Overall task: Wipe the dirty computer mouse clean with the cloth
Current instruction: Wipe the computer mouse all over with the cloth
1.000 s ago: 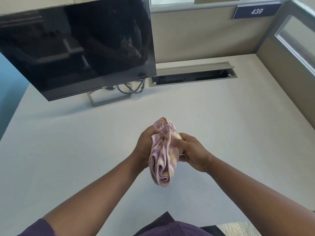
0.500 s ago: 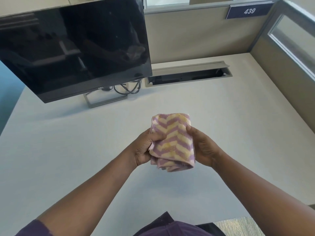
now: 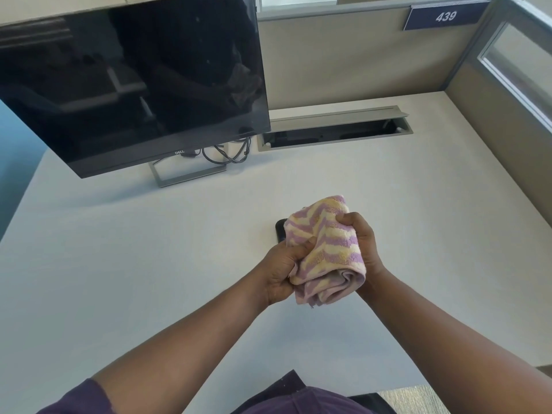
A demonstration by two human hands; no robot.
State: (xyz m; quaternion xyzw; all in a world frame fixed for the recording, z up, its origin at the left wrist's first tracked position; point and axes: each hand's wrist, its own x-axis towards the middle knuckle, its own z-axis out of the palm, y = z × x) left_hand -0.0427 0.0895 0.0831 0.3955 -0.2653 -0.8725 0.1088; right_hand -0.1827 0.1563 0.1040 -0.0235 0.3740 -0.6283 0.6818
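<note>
The mouse [image 3: 280, 231] shows only as a small black edge with a rounded corner, peeking out from the left side of the cloth [image 3: 325, 252]; the rest of it is hidden under the cloth, so any dirt on it cannot be made out. It sits above the white desk [image 3: 119, 264], in front of the person and to the right of the middle, and whether it rests on the desk or is lifted off it cannot be told. The cloth is a thick terry towel with purple and pale yellow zigzag stripes, bunched and folded into a fat bundle, its loose folds hanging toward the person.

The left hand [image 3: 279, 271] grips the lower left part of the cloth, thumb pressed into the fabric and the fingers curled round under it. The right hand [image 3: 363, 243] holds the right side of the cloth from above, its fingers curled tight over the top edge. Both bare forearms reach in from the lower edge of the view, with a dark purple sleeve at the left elbow.

Farther back on the desk stands a dark monitor [image 3: 128, 85] on a grey stand [image 3: 185, 176], with black cables [image 3: 227, 153] looped behind it. To its right an open cable slot [image 3: 334, 134] is set into the desk. On the partition behind hangs a blue sign [image 3: 445, 16] reading 439.
</note>
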